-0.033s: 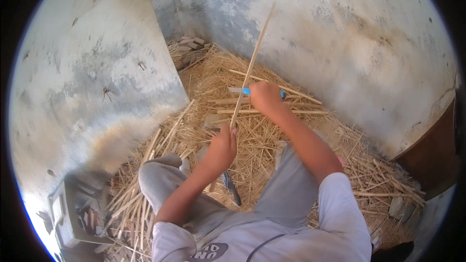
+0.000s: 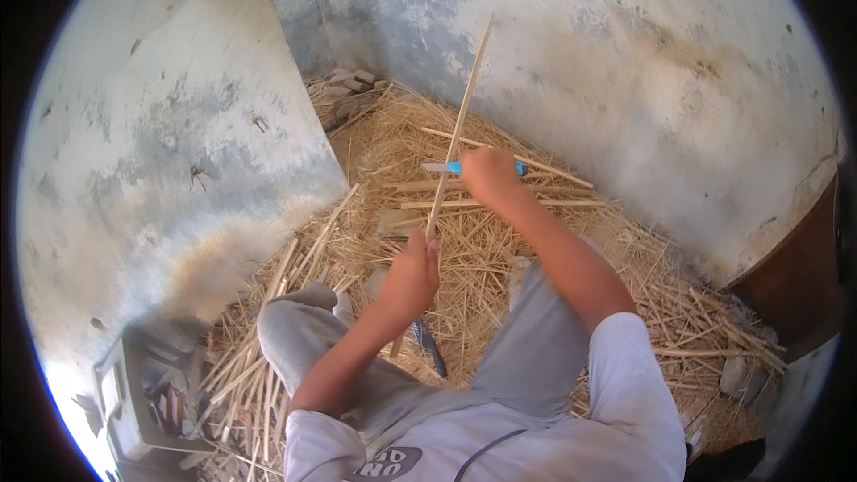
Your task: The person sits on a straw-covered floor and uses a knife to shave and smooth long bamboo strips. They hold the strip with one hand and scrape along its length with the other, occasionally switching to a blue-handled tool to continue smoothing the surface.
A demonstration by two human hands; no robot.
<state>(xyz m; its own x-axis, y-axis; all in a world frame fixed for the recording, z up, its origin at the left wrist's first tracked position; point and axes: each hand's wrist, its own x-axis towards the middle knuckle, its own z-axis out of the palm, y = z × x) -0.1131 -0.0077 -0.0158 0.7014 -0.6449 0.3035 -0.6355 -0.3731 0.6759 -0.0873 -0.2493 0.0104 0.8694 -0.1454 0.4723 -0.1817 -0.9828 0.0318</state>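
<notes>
My left hand is closed around the lower part of a long thin cane stick that rises steeply toward the back wall. My right hand grips a blue-handled knife, its blade laid across the stick above my left hand. I sit on the floor in grey trousers, knees apart, with both hands over a bed of split cane strips and straw.
A dark blade lies on the straw between my legs. Stained concrete walls close in at left and back. Rubble fills the corner. A grey crate stands lower left, a brown door at right.
</notes>
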